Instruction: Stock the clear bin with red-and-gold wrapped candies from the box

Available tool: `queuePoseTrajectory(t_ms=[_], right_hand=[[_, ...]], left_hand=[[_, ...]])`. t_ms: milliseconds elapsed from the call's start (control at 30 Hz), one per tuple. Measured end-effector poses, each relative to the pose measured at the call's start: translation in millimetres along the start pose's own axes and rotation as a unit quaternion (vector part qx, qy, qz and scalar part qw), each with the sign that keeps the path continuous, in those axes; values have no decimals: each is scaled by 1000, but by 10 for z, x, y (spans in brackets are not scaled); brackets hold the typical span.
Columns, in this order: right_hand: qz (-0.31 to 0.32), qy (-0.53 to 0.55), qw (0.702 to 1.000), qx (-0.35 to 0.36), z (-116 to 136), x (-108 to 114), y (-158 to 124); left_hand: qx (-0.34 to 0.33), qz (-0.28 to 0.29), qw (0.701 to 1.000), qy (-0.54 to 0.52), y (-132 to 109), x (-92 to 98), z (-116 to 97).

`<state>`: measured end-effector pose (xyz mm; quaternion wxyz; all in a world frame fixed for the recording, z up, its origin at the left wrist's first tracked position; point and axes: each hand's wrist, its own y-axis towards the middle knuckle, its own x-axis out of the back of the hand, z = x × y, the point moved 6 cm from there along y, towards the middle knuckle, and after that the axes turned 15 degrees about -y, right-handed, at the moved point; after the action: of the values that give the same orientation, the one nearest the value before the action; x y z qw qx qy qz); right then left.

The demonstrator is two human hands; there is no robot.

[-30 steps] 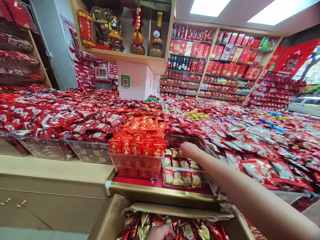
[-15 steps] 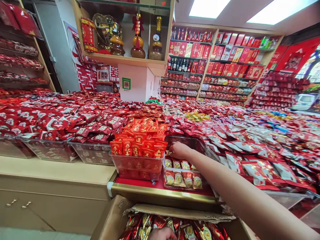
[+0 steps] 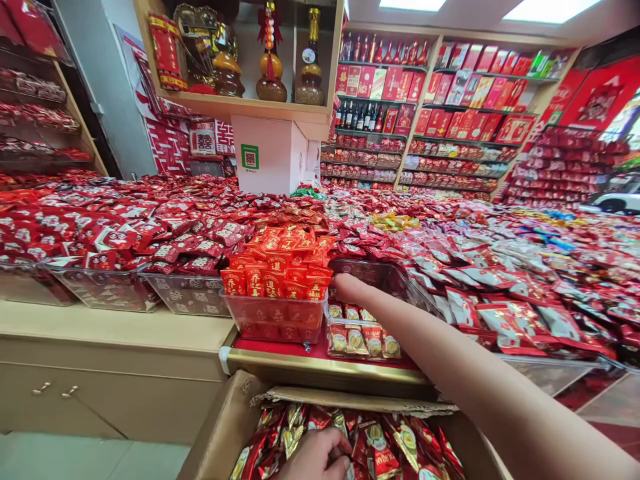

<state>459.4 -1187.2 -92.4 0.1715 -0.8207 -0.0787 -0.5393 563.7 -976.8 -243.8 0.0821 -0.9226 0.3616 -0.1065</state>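
My left hand is down in an open cardboard box of red and gold wrapped sweets with a durian picture. Its fingers are curled together among the packets; whatever lies under them is hidden. My right arm stretches over a clear plastic bin, and my right hand is inside its back left part. Upright rows of the same durian sweets fill the front of this bin. The fingers of the right hand are hidden behind the hand itself.
A clear bin of bright red packets stands directly left of the durian bin. Heaps of red packets lie to the right. A gold-edged ledge separates the bins from the box. A display cabinet overhangs the back.
The view has tipped down a little, showing more of the box. My right hand has turned, its fingers dropping out of sight in the bin. My left hand stays among the sweets.
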Motion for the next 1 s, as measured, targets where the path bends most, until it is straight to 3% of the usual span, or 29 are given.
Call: queuePoseTrajectory(t_ms=[533, 700, 800, 900, 1000], right_hand=[[-34, 31, 998, 29, 54, 41, -77], [-48, 28, 998, -8, -1, 274, -136], [-93, 14, 991, -91, -38, 582, -457], [-157, 33, 979, -125, 183, 765, -1111], [-152, 173, 973, 14, 727, 537, -1797]], left_hand=[[-6, 29, 1000, 1, -1, -7, -63], [-6, 23, 999, 38, -24, 61, -78], [-31, 15, 990, 135, -30, 131, -97], [-28, 27, 980, 196, -2, 125, -28], [8, 53, 974, 222, 75, 24, 137]])
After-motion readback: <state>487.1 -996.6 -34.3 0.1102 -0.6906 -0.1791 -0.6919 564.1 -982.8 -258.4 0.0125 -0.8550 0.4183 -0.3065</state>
